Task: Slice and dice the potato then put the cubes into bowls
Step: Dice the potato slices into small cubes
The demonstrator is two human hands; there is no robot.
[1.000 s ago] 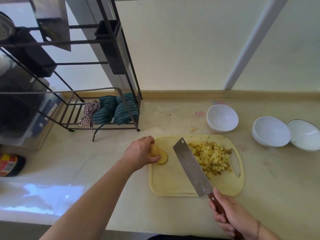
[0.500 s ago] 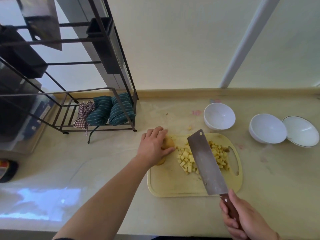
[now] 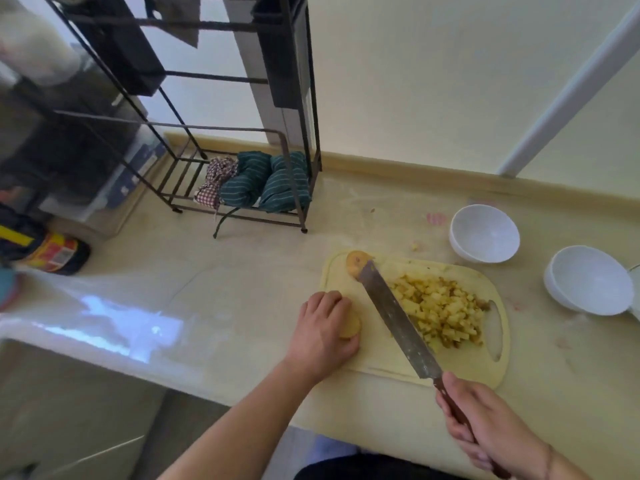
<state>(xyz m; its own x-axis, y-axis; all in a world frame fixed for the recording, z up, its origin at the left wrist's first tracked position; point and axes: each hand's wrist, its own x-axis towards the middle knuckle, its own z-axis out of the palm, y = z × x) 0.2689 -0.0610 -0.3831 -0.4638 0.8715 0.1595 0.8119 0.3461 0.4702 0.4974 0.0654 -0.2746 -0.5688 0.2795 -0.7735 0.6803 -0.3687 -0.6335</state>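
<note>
A pale yellow cutting board (image 3: 381, 355) lies on the counter. A heap of diced potato cubes (image 3: 441, 310) covers its right half. My left hand (image 3: 322, 332) grips a potato piece (image 3: 350, 328) at the board's left edge. My right hand (image 3: 485, 431) grips the wooden handle of a cleaver (image 3: 394, 317), whose blade lies slanted across the board. A second potato piece (image 3: 356, 263) sits at the blade's far tip, near the board's back left corner. Two white bowls (image 3: 484, 233) (image 3: 588, 280) stand behind and right of the board.
A black wire rack (image 3: 242, 140) holding rolled striped cloths (image 3: 265, 183) stands at the back left. A dark bottle with a red and yellow label (image 3: 48, 252) lies far left. A third bowl's rim (image 3: 635, 289) shows at the right edge. A loose cube (image 3: 415, 245) lies behind the board.
My left hand moved with its potato piece to the board's near left edge. The cleaver swung left and now lies along the left side of the cube heap, which is pushed together.
</note>
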